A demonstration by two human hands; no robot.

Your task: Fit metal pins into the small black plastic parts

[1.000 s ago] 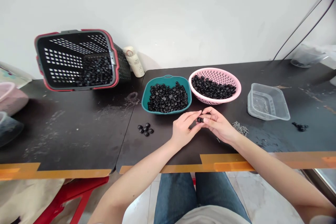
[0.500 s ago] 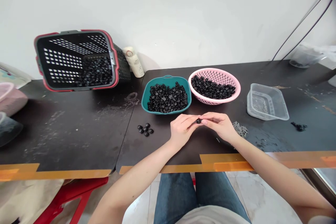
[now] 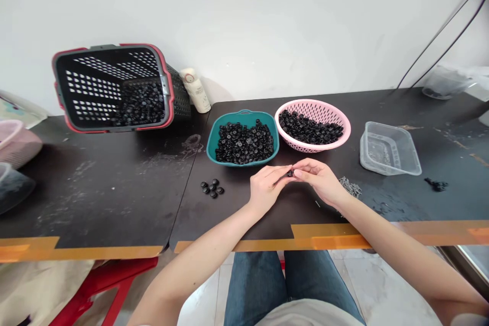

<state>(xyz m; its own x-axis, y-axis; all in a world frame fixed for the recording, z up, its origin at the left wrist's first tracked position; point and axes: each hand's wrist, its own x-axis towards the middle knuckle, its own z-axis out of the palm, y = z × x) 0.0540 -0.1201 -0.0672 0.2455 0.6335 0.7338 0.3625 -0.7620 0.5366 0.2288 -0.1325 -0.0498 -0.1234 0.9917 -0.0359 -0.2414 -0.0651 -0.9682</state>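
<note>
Between their fingertips, my left hand and my right hand pinch a small black round part just above the table. Fingers cover most of it. Behind them stand a teal basin heaped with black discs and a pink basket full of black cap-like pieces. Several finished-looking round black knobs lie in a cluster left of my left hand. A pile of small metal pins rests partly behind my right wrist.
A clear plastic box holding a few pins stands at the right, near some black bits. At the back left a dark basket lies tipped with black parts inside, beside a white bottle. Orange tape lines the table's front edge.
Both hands stay together at the same place. The fingers have shifted slightly around the small black part, which shows a little less now.
</note>
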